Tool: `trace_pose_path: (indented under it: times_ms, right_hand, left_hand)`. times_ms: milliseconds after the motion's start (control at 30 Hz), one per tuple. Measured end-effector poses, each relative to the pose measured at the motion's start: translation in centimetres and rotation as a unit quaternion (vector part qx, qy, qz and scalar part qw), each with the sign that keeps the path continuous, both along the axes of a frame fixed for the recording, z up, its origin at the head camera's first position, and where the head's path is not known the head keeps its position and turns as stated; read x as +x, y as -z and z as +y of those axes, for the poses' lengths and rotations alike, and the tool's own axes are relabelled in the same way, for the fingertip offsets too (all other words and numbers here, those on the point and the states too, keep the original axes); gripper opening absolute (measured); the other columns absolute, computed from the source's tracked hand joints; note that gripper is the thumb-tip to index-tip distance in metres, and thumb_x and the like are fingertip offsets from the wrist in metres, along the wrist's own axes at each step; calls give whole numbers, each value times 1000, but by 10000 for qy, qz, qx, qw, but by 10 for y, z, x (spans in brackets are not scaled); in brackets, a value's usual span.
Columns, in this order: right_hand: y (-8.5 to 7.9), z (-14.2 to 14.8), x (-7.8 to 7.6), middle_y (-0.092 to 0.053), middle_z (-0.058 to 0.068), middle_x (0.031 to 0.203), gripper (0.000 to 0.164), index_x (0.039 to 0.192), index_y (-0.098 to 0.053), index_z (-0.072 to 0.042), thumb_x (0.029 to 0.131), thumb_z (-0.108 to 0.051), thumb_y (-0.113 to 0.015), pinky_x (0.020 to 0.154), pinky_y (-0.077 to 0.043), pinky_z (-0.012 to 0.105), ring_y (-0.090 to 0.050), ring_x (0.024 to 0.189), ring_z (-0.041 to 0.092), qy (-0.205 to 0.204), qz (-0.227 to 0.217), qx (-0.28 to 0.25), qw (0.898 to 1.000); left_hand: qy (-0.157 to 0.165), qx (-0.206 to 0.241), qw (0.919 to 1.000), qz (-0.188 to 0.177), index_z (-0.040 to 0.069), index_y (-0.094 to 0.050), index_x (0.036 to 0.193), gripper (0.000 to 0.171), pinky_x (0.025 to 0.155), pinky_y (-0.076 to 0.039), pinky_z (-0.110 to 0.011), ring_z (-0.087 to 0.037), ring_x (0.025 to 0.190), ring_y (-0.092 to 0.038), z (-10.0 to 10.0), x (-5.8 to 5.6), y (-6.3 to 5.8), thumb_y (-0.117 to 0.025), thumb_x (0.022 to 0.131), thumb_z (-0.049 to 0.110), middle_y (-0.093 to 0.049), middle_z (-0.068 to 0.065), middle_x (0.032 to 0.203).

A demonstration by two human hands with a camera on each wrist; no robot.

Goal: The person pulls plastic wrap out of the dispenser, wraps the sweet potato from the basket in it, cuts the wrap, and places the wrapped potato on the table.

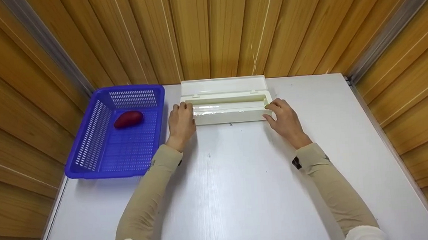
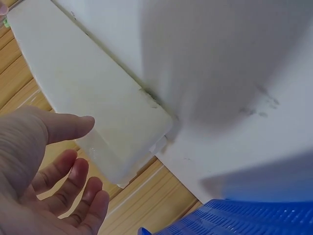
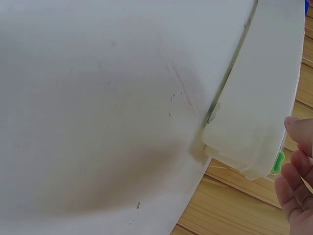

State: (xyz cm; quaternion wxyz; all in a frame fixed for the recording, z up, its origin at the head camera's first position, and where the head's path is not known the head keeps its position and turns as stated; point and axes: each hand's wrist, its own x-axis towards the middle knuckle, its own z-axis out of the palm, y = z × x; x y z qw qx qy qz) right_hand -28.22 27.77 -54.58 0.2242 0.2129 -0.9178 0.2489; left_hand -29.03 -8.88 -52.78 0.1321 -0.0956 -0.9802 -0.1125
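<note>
A white cling film dispenser box (image 1: 232,118) lies near the table's back edge, its lid (image 1: 223,85) tipped back. Inside it runs a roll of clear, shiny film (image 1: 213,107). My left hand (image 1: 181,120) is at the box's left end, fingertips over the top rim; in the left wrist view its thumb (image 2: 73,126) overlaps the front face, with the fingers apart from it. At the opposite end, my right hand (image 1: 286,122) has thumb and fingers spread close to the corner. A small green piece (image 3: 278,162) shows right beside those fingers in the right wrist view.
To the left stands a blue plastic basket (image 1: 118,173) with slotted walls, holding a dark red, oblong object (image 1: 129,119). The white table (image 1: 238,193) extends in front of the box. Wood-patterned panels (image 1: 226,28) rise behind the table and on both sides.
</note>
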Motion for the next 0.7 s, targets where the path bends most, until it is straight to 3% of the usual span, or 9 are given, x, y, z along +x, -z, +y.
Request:
trace_pose_path:
  times_ms: [333,700]
  right_hand:
    - [4,-8,-6,-66,17,104,18,107,-77,2,91,-2,-83,81,-57,46,-64,95,35,64,-10,192,9998]
    - [6,-6,-10,-65,19,100,10,104,-77,3,94,2,-78,79,-57,46,-64,93,37,16,219,434,9988]
  left_hand:
    - [-4,-149,9991,393,-4,-69,114,27,84,-59,-51,-41,102,-67,0,-3,5,-76,88,2,-71,-22,113]
    - [4,-119,9986,515,-3,-72,112,23,82,-59,-51,-41,101,-68,-1,-4,6,-75,91,4,-72,-22,112]
